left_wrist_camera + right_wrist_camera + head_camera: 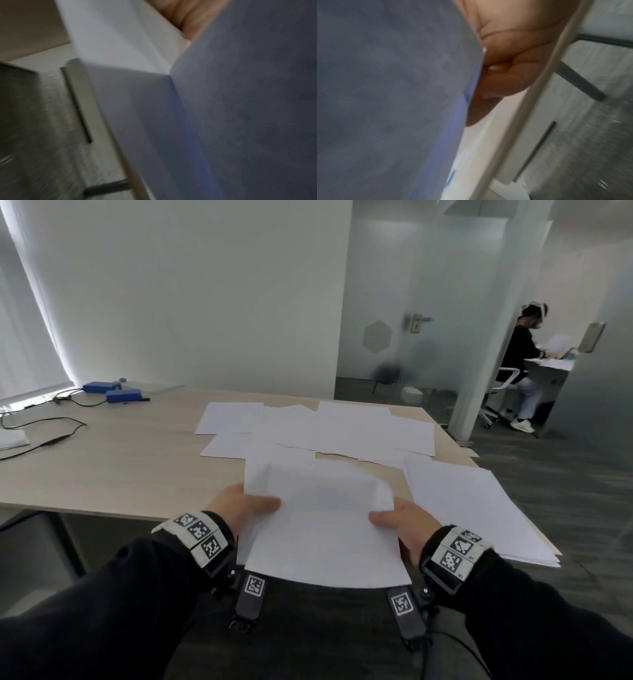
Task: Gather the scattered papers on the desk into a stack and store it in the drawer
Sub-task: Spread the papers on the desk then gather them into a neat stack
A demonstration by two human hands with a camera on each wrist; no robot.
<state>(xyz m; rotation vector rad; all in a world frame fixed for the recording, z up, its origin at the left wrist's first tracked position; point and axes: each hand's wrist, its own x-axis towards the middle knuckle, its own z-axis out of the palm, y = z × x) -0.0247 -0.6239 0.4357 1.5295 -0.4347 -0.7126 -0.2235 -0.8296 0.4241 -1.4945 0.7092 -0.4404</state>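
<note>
- Held sheets (322,529): a few white papers, at 6 o'clock, lifted over the near edge of the desk (120,467) and overhanging toward the body. Edges not yet squared; one sheet juts out at the upper left.
- Left hand (239,505): clamped on the left edge of the held sheets, thumb on top, fingers underneath. The left wrist view shows only the paper's underside and a little skin, blurred.
- Right hand (407,523): clamped on the right edge likewise, thumb on top; the right wrist view shows fingers curled beneath the paper. The hands sit apart, one on each side edge.
- Handling, as a judgement: light, limp, slippery sheet on sheet, easily creased. Best taken by opposite long edges, then tapped on the desk to square.
- Side pile (479,508): a thicker, fairly neat stack at 3 o'clock, overhanging the desk's right corner. It may slide off if nudged.
- Scattered papers (318,429): overlapping loose sheets at 12 o'clock, flat on the desk, still to be gathered.
- Blue boxes (113,392): two, with cables, at 10 o'clock, well apart from the papers.
- Drawer: cannot be identified with certainty in any view.
- Seated person (520,361): at 2 o'clock, beyond the glass partition.
</note>
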